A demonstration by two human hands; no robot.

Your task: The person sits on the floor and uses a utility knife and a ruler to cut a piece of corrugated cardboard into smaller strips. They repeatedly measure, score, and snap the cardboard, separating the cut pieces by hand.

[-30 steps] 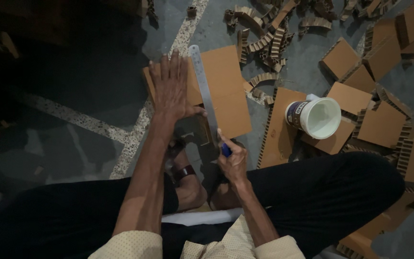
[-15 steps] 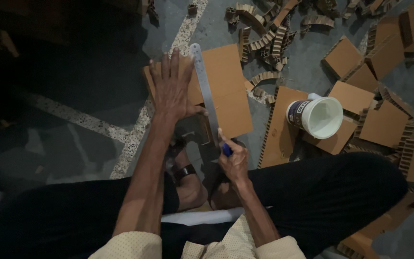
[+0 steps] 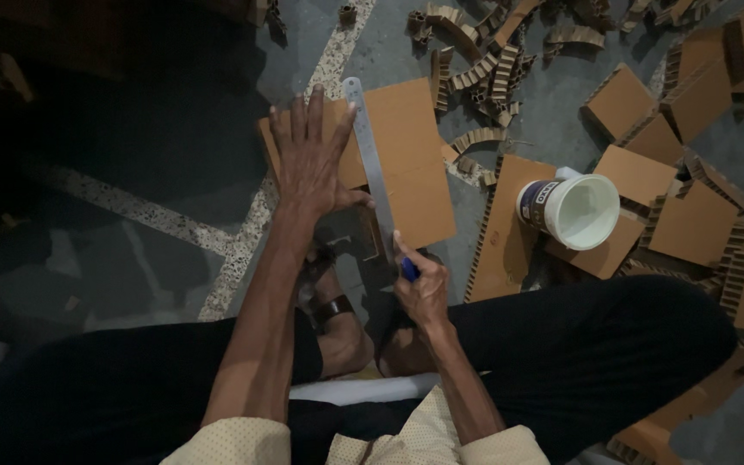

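A brown cardboard sheet [image 3: 406, 155] lies on the grey floor in front of my crossed legs. A long metal ruler [image 3: 367, 155] runs across it from far to near. My left hand [image 3: 312, 159] lies flat with fingers spread, pressing on the ruler and the cardboard's left part. My right hand [image 3: 422, 288] grips a blue-handled cutting tool [image 3: 408, 269] at the ruler's near end, by the sheet's near edge. Its blade is hidden.
A white plastic tub [image 3: 574, 209] stands open to the right on a cardboard piece [image 3: 497, 237]. Several cut cardboard squares [image 3: 691, 224] and corrugated strips [image 3: 475, 77] litter the floor at right and top. My sandalled feet [image 3: 337, 310] sit under my arms.
My right hand with the blue tool has drawn a little nearer along the ruler. The left hand stays pressed in place.
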